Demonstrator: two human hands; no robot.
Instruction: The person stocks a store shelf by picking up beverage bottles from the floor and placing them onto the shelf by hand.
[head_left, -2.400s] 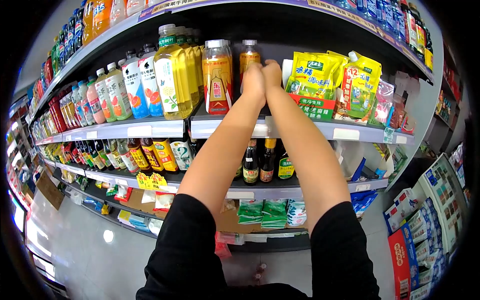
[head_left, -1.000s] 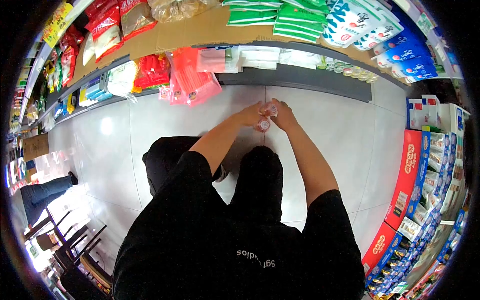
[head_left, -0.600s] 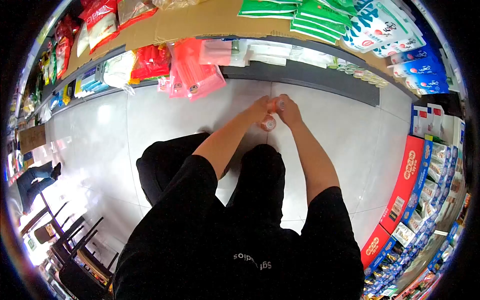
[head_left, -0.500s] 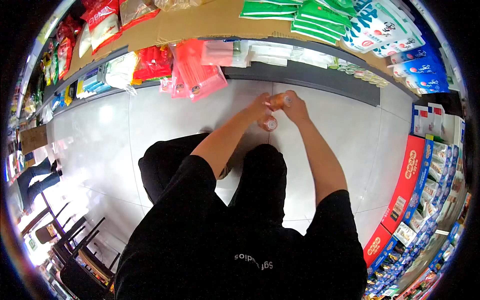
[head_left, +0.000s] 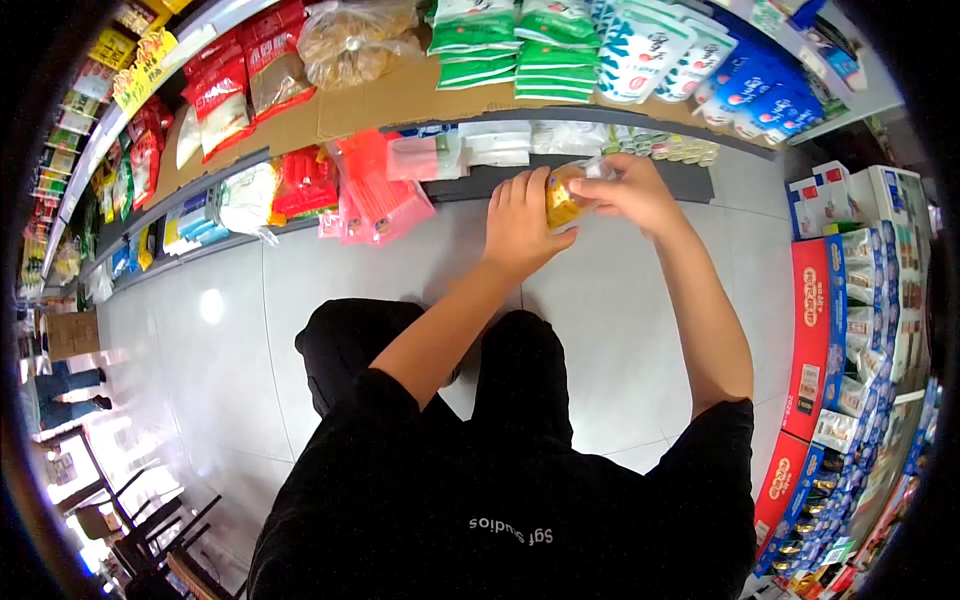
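A small yellow container with a clear top [head_left: 566, 198], which looks like a bottle or jar, is held tilted between my hands, in front of the lower shelf. My right hand [head_left: 640, 198] grips its clear upper end, the thumb lying across the front. From the other side my left hand [head_left: 522, 225] cups the container in the crook of thumb and index finger, its fingers pointing toward the shelf. My fingers hide part of it, and its label is too small to read.
Ahead, the upper shelf [head_left: 370, 118] carries red, green, white and blue bags. Pink packets [head_left: 385, 195] hang over the lower shelf's edge. Red and blue boxes [head_left: 810, 300] are stacked at right. Black chairs [head_left: 140, 520] stand at lower left, near a person's legs [head_left: 70, 395].
Two orange-red containers showed in my hands before; now only one yellow container shows. Both hands have moved slightly, the right one outward, and the view has shifted to take in more shelf.
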